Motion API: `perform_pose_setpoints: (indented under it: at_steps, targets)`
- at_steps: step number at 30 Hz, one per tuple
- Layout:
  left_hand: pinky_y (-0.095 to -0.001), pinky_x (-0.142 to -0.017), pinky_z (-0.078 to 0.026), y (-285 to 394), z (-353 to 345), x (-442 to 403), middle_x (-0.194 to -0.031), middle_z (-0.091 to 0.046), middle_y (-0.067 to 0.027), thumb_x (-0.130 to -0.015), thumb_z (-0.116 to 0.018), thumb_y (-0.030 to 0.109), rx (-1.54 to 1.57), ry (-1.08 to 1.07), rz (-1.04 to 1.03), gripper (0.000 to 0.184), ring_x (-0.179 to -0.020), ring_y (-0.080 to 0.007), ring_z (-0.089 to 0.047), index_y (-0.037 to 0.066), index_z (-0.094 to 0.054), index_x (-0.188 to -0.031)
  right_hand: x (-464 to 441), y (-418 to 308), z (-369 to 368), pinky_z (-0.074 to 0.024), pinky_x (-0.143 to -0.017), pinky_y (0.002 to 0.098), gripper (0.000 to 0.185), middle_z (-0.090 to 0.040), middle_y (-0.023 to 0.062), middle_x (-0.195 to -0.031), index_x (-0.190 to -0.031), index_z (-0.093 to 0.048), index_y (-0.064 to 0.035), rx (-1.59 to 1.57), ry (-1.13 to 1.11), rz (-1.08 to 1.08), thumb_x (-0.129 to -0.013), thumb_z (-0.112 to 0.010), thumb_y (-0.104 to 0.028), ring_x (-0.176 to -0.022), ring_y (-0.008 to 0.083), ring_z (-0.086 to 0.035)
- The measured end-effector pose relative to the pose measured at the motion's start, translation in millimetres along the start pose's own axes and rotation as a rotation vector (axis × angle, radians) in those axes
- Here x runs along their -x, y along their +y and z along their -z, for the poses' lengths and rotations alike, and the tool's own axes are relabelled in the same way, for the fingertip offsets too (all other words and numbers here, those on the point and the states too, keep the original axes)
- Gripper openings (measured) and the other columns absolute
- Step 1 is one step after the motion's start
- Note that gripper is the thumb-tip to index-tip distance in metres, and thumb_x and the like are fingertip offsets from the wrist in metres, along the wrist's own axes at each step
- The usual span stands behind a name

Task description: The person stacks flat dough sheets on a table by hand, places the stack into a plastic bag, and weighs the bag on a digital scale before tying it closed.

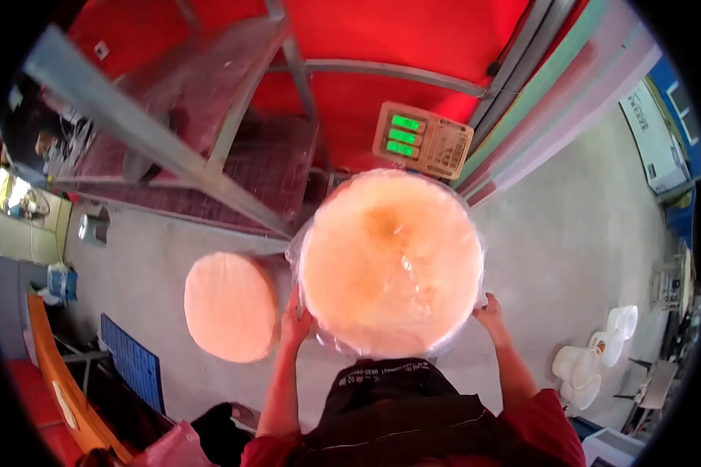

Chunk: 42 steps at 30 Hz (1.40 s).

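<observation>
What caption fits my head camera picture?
Left hand and right hand at the edges of a plastic-wrapped round slab, near a green-lit scale display.

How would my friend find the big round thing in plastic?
Start at the red wall, then find the scale with green numbers. Just below it in the picture, between the left hand and right hand, is the round slab. It's bigger than the other slab on its left, and only it has a brownish patch.

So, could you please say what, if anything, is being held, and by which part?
The left hand and right hand hold the wrapped round slab by its near left and right edges.
</observation>
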<state>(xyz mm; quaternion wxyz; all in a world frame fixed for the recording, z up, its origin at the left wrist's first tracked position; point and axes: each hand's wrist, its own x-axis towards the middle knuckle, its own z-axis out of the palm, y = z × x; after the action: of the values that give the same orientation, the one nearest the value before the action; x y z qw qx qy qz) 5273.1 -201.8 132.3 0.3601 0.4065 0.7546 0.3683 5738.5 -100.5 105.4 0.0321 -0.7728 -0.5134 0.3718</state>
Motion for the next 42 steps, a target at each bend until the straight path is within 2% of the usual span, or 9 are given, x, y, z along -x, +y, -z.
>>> perform_pose_setpoints:
  at_steps: [5, 14, 17, 20, 24, 27, 31, 33, 42]
  targets:
    - [-0.0274, -0.055, -0.048, 18.2, -3.1, 38.8, -0.104, -0.053, -0.0098, -0.074, -0.048, 0.004, 0.894, -0.223, 0.315, 0.063, -0.081, -0.0181, -0.058, 0.011, -0.025, -0.131, 45.5, -33.4, 26.6, -0.0450, -0.056, 0.0367, 0.065, -0.056, 0.0075, -0.087, -0.123, -0.032, -0.0062, -0.803, -0.365, -0.343, -0.067, -0.062, -0.021, -0.072, 0.0174, -0.055]
    - [-0.0355, -0.098, -0.027, 27.4, -74.1, 96.3, -0.130, -0.026, -0.0203, -0.064, -0.067, 0.014, 0.235, 0.099, -0.165, 0.095, -0.118, -0.0289, -0.032, -0.003, 0.000, -0.131, 93.2, -43.3, -24.6, -0.0408, -0.086, 0.0341, 0.072, -0.053, 0.0111, -0.107, -0.122, -0.032, -0.0026, 0.201, -0.113, 0.151, -0.064, -0.071, -0.023, -0.096, 0.0264, -0.052]
    - [-0.0376, -0.092, -0.034, 3.7, -73.5, 100.2, -0.131, -0.025, -0.0195, -0.066, -0.067, 0.015, 0.210, 0.099, -0.258, 0.095, -0.116, -0.0300, -0.035, 0.003, -0.001, -0.133, 23.1, 18.8, -56.5, -0.0424, -0.084, 0.0355, 0.072, -0.052, 0.0116, -0.108, -0.122, -0.032, -0.0015, -0.248, -0.413, 0.473, -0.065, -0.071, -0.021, -0.097, 0.0280, -0.052]
    - [-0.0361, -0.074, -0.044, 16.4, -18.2, 128.7, -0.131, -0.026, -0.0162, -0.066, -0.068, 0.014, 0.707, -0.062, 0.364, 0.092, -0.107, -0.0248, -0.042, 0.017, -0.006, -0.135, 33.7, 21.0, -1.3, -0.0452, -0.078, 0.0410, 0.061, -0.053, 0.0135, -0.105, -0.118, -0.039, -0.0031, -0.696, -0.795, -0.297, -0.068, -0.069, -0.021, -0.096, 0.0294, -0.052]
    - [-0.0348, -0.067, -0.046, -63.7, 40.3, 201.8, -0.123, -0.036, -0.0148, -0.066, -0.068, 0.013, 0.353, 0.248, 0.624, 0.081, -0.093, -0.0234, -0.050, 0.015, -0.020, -0.131, 11.6, 89.0, 62.0, -0.0479, -0.052, 0.0355, 0.018, -0.055, 0.0122, -0.068, -0.081, -0.055, 0.0002, -1.089, -0.670, -0.458, -0.071, -0.063, -0.013, -0.063, 0.0223, -0.056]
    - [-0.0373, -0.065, -0.046, -109.2, 81.2, 277.0, -0.106, -0.050, -0.0139, -0.066, -0.068, 0.016, 0.388, 0.410, 0.851, 0.062, -0.084, -0.0253, -0.053, 0.008, -0.037, -0.119, -35.2, 153.6, 84.8, -0.0287, -0.028, 0.0276, 0.023, -0.041, 0.0051, -0.042, -0.057, -0.049, -0.0032, -0.704, 0.244, 0.107, -0.067, -0.060, -0.021, -0.031, 0.0149, -0.038]
    - [-0.0355, -0.062, -0.050, -126.3, 112.2, 370.3, -0.092, -0.056, -0.0135, -0.077, -0.056, 0.017, 0.490, 0.352, 0.897, 0.035, -0.078, -0.0253, -0.057, 0.005, -0.046, -0.108, -30.3, -11.8, 140.3, -0.0330, -0.033, 0.0276, 0.016, -0.050, 0.0066, -0.051, -0.060, -0.049, -0.0017, -0.591, 0.338, 0.054, -0.071, -0.051, -0.013, -0.038, 0.0136, -0.046]
    - [-0.0349, -0.059, -0.049, -184.9, 112.7, 425.4, -0.083, -0.059, -0.0140, -0.075, -0.056, 0.018, 0.288, 0.178, 0.553, 0.034, -0.077, -0.0243, -0.059, 0.003, -0.051, -0.105, -46.8, -69.6, 118.6, -0.0334, -0.040, 0.0276, 0.014, -0.050, 0.0079, -0.054, -0.063, -0.051, 0.0017, -0.157, 0.491, 0.592, -0.070, -0.051, -0.010, -0.045, 0.0143, -0.045]
    - [-0.0383, -0.069, -0.046, -253.3, 182.1, 457.1, -0.093, -0.057, -0.0152, -0.070, -0.063, 0.024, -0.104, 0.010, 0.673, 0.046, -0.083, -0.0293, -0.056, 0.003, -0.047, -0.108, 304.9, -370.7, -163.1, -0.0418, -0.078, 0.0410, 0.033, -0.054, 0.0180, -0.098, -0.101, -0.050, -0.0060, 0.681, -0.494, 1.588, -0.076, -0.052, -0.028, -0.090, 0.0320, -0.052]
